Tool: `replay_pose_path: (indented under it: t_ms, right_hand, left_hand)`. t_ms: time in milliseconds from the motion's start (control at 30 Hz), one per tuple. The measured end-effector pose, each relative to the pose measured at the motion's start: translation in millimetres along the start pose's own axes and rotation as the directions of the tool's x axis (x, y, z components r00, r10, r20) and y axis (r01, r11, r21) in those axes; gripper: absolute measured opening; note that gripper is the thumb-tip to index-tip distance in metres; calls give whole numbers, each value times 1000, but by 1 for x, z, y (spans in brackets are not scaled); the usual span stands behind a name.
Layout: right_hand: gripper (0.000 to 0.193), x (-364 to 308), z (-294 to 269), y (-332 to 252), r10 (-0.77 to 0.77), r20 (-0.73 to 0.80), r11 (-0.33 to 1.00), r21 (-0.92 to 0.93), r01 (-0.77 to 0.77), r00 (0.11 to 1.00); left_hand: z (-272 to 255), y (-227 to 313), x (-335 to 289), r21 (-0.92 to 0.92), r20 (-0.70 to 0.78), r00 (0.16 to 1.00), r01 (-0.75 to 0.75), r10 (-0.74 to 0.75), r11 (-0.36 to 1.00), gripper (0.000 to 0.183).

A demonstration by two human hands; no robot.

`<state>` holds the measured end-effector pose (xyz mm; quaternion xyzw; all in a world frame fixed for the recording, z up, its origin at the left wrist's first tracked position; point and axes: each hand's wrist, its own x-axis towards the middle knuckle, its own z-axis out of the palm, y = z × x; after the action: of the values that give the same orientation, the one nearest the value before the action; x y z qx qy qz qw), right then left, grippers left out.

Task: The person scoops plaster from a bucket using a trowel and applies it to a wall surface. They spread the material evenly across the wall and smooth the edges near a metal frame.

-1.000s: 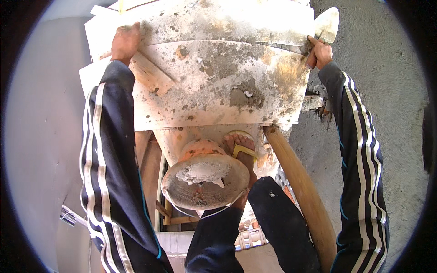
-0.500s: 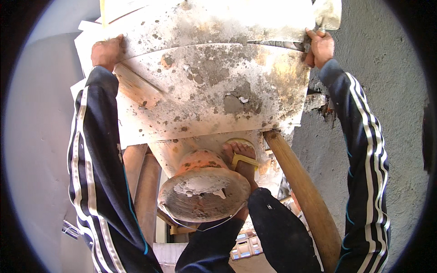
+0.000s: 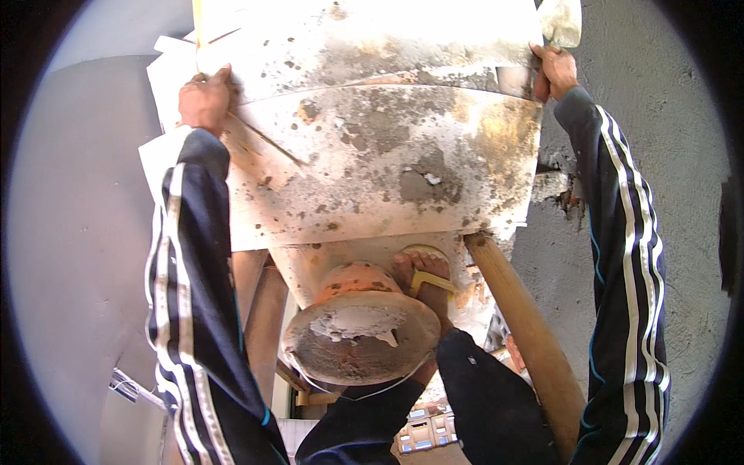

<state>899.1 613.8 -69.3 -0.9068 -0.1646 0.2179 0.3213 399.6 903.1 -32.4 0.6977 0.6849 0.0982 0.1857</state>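
Observation:
My left hand point(image 3: 206, 101) is closed on the left edge of a mortar-spattered white sheet point(image 3: 372, 54). My right hand point(image 3: 555, 71) pinches that sheet's right edge, by the grey wall. Beneath it lies a second stained white sheet point(image 3: 364, 170), overlapped by the upper one, with a gap between them toward the right. A short wooden board point(image 3: 256, 164) and a thin stick point(image 3: 271, 144) rest on the lower sheet beside my left hand. Past my right hand is a pale, mortar-coated flat piece point(image 3: 559, 22) whose kind I cannot make out.
An orange mortar-caked bucket point(image 3: 361, 335) with a wire handle stands before me, beside my foot in a yellow flip-flop point(image 3: 431, 280). A wooden pole point(image 3: 527, 333) slants down at right. The rough grey wall point(image 3: 643, 201) has a broken hole point(image 3: 570, 194). Bricks point(image 3: 425, 428) show far below.
The upper sheet has shifted away from me with both hands on it, and the gap above the lower sheet is wider at the right. My view has also shifted slightly.

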Motion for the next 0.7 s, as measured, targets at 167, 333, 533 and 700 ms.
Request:
replay_pose_path:
  t_ms: [167, 333, 533, 700]
  right_hand:
    - [52, -84, -3, -12, 106, 85, 991, 78, -112, 991]
    - [56, -64, -2, 23, 103, 59, 968, 223, -113, 993]
    - [58, -44, -1, 23, 113, 180, 893, 412, -179, 977]
    - [45, -53, 9, 9, 151, 129, 915, 356, -188, 980]
  left_hand:
    - [-17, -5, -5, 70, 67, 998, -4, -1, 998, 59]
    - [-20, 57, -30, 269, 66, 977, 177, -202, 947, 77]
    - [6, 28, -64, 231, -56, 978, -182, 199, 956, 79]
    - [-6, 29, -45, 187, -49, 998, -30, 40, 982, 78]
